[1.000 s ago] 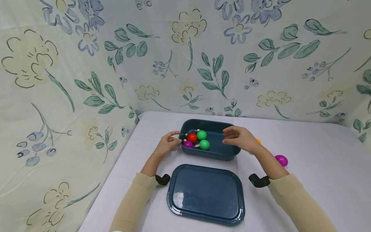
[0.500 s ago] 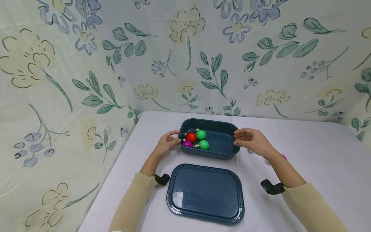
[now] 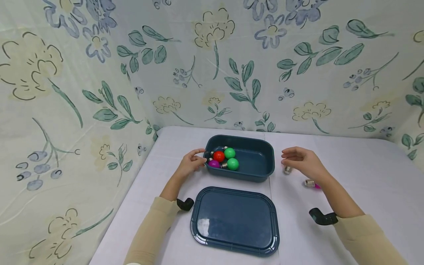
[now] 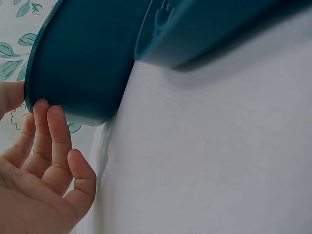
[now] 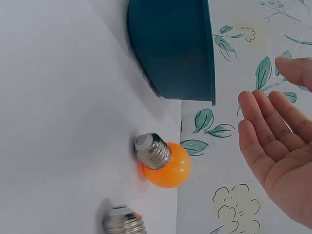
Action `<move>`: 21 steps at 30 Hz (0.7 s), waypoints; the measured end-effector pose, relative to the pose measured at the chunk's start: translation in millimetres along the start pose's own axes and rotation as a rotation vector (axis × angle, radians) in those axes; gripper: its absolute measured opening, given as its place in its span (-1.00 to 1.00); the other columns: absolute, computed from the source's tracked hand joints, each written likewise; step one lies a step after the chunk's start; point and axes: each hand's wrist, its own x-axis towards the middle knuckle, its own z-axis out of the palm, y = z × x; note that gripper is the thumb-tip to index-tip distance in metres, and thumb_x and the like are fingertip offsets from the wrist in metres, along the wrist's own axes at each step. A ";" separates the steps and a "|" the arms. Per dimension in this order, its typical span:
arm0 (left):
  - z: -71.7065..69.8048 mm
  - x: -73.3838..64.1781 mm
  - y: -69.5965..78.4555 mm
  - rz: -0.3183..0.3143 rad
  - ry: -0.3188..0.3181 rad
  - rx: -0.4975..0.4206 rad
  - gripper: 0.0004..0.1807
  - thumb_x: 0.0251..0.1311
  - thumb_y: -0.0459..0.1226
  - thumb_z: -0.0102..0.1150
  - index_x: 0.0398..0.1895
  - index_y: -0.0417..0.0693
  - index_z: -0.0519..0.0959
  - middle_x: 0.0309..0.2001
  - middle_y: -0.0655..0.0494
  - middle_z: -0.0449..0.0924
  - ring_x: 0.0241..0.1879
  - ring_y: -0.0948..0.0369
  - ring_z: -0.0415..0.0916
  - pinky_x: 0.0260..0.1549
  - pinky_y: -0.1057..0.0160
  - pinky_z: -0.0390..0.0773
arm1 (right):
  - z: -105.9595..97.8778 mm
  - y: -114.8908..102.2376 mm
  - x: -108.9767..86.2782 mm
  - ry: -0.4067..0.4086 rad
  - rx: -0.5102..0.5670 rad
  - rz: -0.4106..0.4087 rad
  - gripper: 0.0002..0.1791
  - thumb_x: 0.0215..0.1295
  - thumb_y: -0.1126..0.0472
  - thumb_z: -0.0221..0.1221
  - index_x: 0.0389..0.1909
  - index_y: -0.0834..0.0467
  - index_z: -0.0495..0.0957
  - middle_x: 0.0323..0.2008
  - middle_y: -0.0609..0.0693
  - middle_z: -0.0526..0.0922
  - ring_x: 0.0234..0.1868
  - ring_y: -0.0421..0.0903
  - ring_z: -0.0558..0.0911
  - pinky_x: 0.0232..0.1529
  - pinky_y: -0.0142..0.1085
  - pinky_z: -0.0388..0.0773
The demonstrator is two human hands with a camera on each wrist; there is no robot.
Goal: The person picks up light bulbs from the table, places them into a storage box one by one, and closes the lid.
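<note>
My left hand [image 3: 191,162] pinches the left rim of a dark teal plastic box [image 3: 255,175], thumb over the edge and fingers against the outer wall in the left wrist view. Inside the box's left part lie a red light bulb [image 3: 218,156], a purple light bulb [image 3: 214,164] and two green bulbs [image 3: 233,164]. My right hand [image 3: 304,162] hovers with relaxed fingers to the right of the box, holding nothing. Below it is an orange light bulb [image 5: 173,170], with its metal screw base toward the right wrist camera.
A dark teal lid [image 3: 235,221] lies flat in front of the box. A magenta bulb [image 3: 310,183] rests on the white-covered table [image 3: 371,184], partly behind my right forearm. Floral cloth [image 3: 285,73] hangs behind and at the left.
My right hand has moved right, from over the box's inside past its right rim to above the loose bulbs. My left hand stays on the left rim.
</note>
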 end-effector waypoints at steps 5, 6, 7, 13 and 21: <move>-0.4 0.4 -0.3 -0.002 -0.004 0.001 -0.48 0.30 -0.36 0.17 0.31 -0.29 0.37 -0.37 -0.07 0.60 -0.10 -0.35 0.43 -0.33 0.19 0.44 | -2.6 14.0 0.4 0.030 -0.008 0.014 -0.46 0.35 0.03 0.22 0.19 0.30 0.45 -0.01 0.24 0.61 -0.12 -0.18 0.62 -0.11 -0.37 0.54; -0.4 0.6 -0.5 -0.001 -0.004 0.002 -0.48 0.30 -0.35 0.18 0.31 -0.29 0.37 -0.38 -0.05 0.60 -0.10 -0.35 0.43 -0.33 0.19 0.44 | -3.2 19.5 1.5 0.034 -0.002 0.018 -0.46 0.34 0.02 0.23 0.18 0.30 0.45 -0.01 0.24 0.62 -0.11 -0.13 0.63 -0.07 -0.28 0.56; -0.5 0.9 -0.6 -0.001 -0.003 0.001 -0.48 0.30 -0.35 0.18 0.31 -0.29 0.37 -0.39 -0.03 0.60 -0.10 -0.35 0.43 -0.33 0.19 0.44 | -3.2 27.2 4.0 0.047 0.000 0.032 -0.45 0.33 0.00 0.24 0.18 0.28 0.46 -0.02 0.20 0.63 -0.10 -0.12 0.63 -0.07 -0.27 0.56; -1.0 2.4 -1.3 0.003 -0.002 -0.006 -0.47 0.29 -0.36 0.18 0.31 -0.30 0.36 -0.38 -0.06 0.60 -0.12 -0.33 0.44 -0.35 0.20 0.44 | -3.2 88.2 24.6 0.104 -0.009 0.093 -0.28 0.18 -0.27 0.26 0.17 0.17 0.49 -0.03 0.08 0.64 -0.05 -0.04 0.61 -0.18 -0.41 0.56; -0.6 0.8 -0.3 0.001 -0.003 -0.005 -0.48 0.30 -0.37 0.17 0.31 -0.29 0.36 -0.27 -0.33 0.56 -0.10 -0.36 0.42 -0.33 0.18 0.44 | -7.9 114.6 33.9 0.138 -0.041 0.129 -0.26 0.15 -0.30 0.26 0.16 0.16 0.50 0.01 0.15 0.62 -0.03 0.06 0.58 -0.21 -0.44 0.53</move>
